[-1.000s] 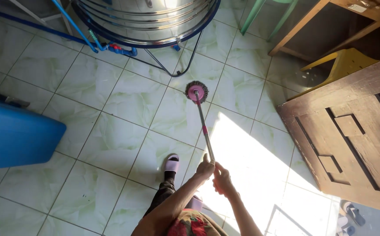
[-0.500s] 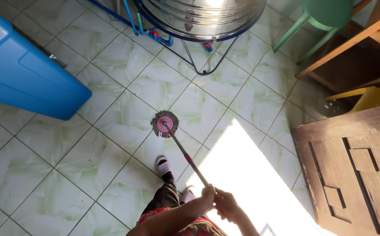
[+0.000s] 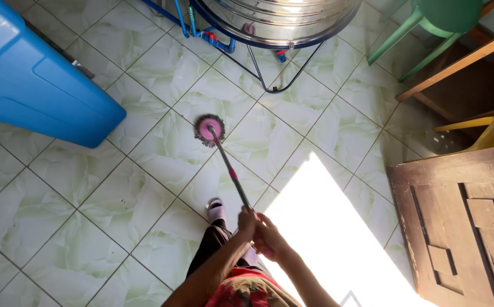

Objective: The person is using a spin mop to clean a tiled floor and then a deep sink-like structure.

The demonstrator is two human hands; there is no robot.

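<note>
Both your hands are closed on the mop handle (image 3: 232,173): the left hand (image 3: 247,220) sits higher up the shaft, the right hand (image 3: 271,240) just below and against it. The mop head (image 3: 209,129), a round pink disc with a grey fringe, lies flat on the floor (image 3: 76,216), out ahead of your slippered foot (image 3: 216,210).

Compared with a second ago, the head has swung leftward across the tiles. It was then near the edge of the sunlit patch (image 3: 326,227); now it lies well clear of it, between the blue bin (image 3: 36,85) and the tank stand (image 3: 275,79). That reads as a sweep working over the shaded tiles, with the strip toward the bin likely next in line.

As for containers, the bin shows only its closed lid and side, so its contents can't be told. The steel tank (image 3: 275,17) is seen from outside only; what it holds is hidden.
</note>
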